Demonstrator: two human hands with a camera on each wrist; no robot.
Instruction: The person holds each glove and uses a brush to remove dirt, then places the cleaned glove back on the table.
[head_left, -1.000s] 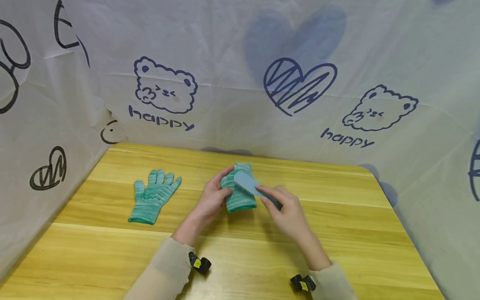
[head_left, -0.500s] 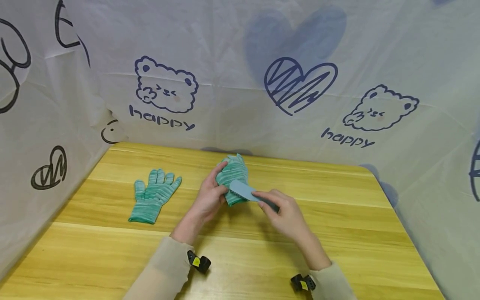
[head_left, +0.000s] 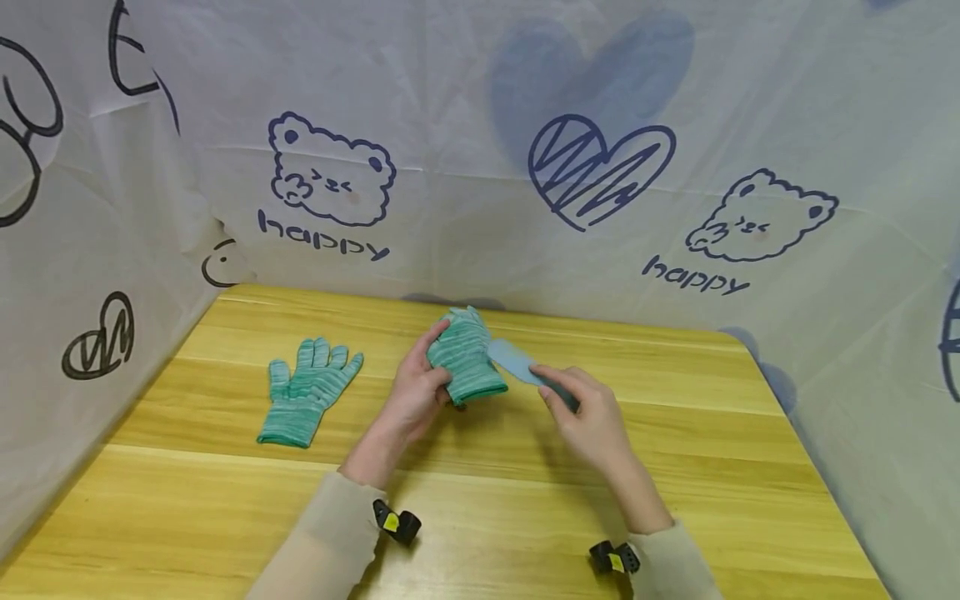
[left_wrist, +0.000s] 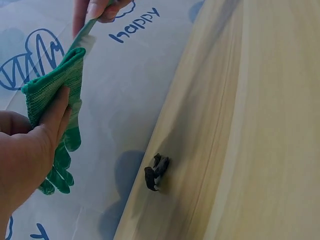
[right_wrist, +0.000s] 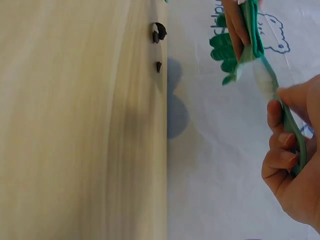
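My left hand [head_left: 422, 387] grips a green-and-white knit glove [head_left: 468, 354] raised off the table, thumb on the near face and fingers behind. In the left wrist view the glove's cuff [left_wrist: 55, 75] points up and its fingers hang down. My right hand [head_left: 588, 414] holds a brush by its darker handle, fingers curled round it. The brush's light blue head [head_left: 513, 361] is right at the glove's right edge. Pale bristles [right_wrist: 263, 80] show in the right wrist view, facing the glove. Its matching glove [head_left: 303, 396] lies flat to the left, fingers pointing away.
A wooden table [head_left: 675, 467] spans the area under both hands. White cloth [head_left: 465, 100] with printed bears and hearts hangs behind and at the sides. Small dark bits [left_wrist: 156, 172] lie on the table near its far edge, mostly hidden in the head view.
The brush first moves down over the glove towards the cuff, then off to the right edge. My left hand lifts the glove slightly up and left, and its cuff now swings right.
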